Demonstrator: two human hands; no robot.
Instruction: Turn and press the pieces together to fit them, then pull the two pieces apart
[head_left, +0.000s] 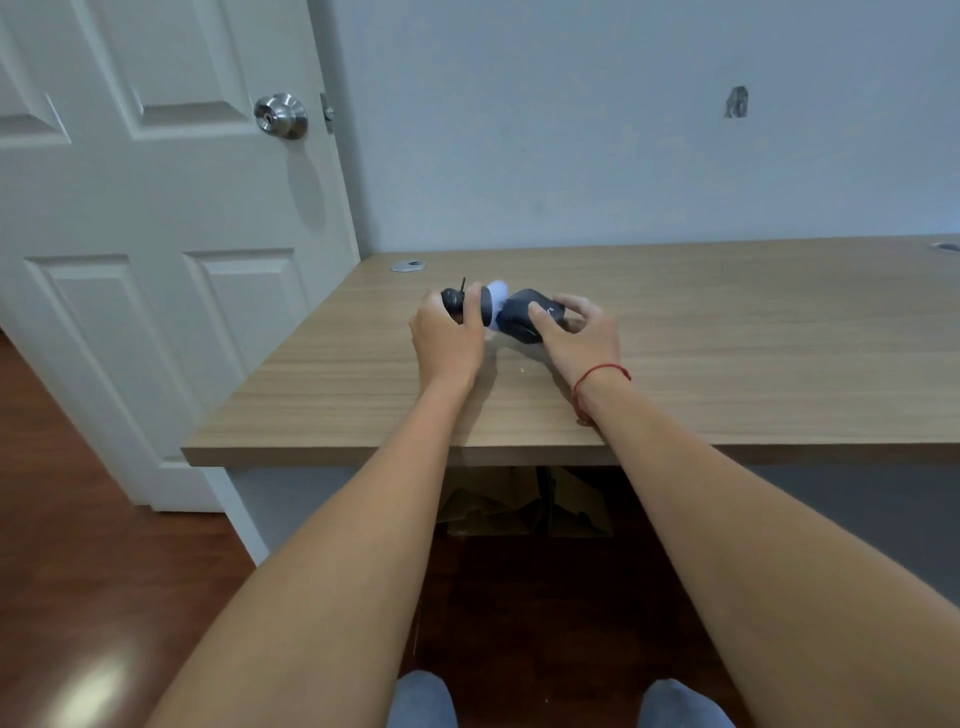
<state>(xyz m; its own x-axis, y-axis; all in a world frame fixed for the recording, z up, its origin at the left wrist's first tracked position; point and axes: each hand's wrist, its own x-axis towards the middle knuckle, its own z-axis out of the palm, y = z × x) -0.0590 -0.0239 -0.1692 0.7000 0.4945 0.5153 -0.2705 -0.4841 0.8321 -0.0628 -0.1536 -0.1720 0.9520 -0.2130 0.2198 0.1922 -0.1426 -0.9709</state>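
Both hands gripping dark device, mid-desk, edges well apart

2 hands, 1 dark device, 1 desk, 1 door, 2 grommets.

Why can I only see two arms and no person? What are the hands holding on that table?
The camera sits on the person's head and looks forward and down, so you see what they see: their own two arms reaching out, and their knees at the bottom. There is only this one picture. The left hand grips a dark rounded object with a pale, whitish part in the middle. The right hand, with a red string on its wrist, has its fingers curled round a second dark piece beside it. What the gadget is, I cannot tell. Both rest over a wooden desk. Behind stand a white door with a silver knob and a plain wall.
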